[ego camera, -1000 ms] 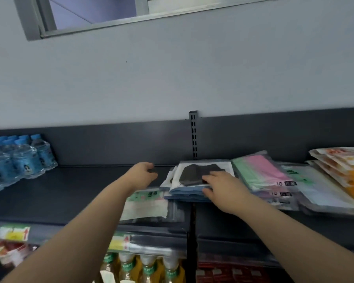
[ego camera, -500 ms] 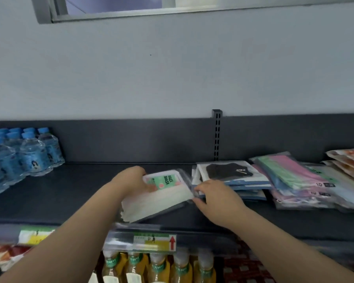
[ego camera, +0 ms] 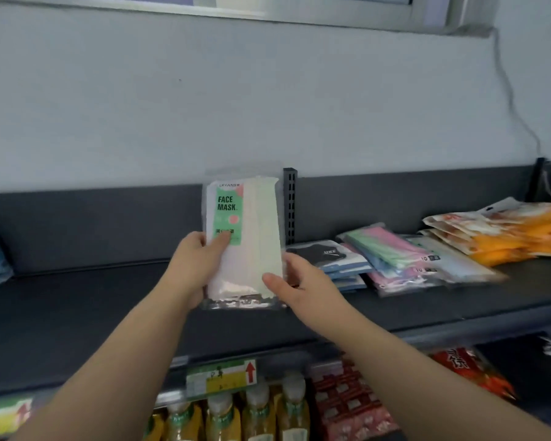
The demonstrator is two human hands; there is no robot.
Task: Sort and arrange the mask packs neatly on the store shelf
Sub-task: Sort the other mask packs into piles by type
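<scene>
Mask pack [ego camera: 245, 237] now upright off shelf [ego camera: 77, 300], left hand [ego camera: 194, 265] gripping it, right hand [ego camera: 303, 284] pinching edge.

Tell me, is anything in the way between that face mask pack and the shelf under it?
Nothing visible is. The left hand and right hand hold the face mask pack upright over a bare stretch of the dark shelf. The black mask pack, the nearest other thing, lies off to the right.

"face mask" on the held mask pack [ego camera: 243, 237]; "10" on the pink-green packs [ego camera: 392, 253].
</scene>
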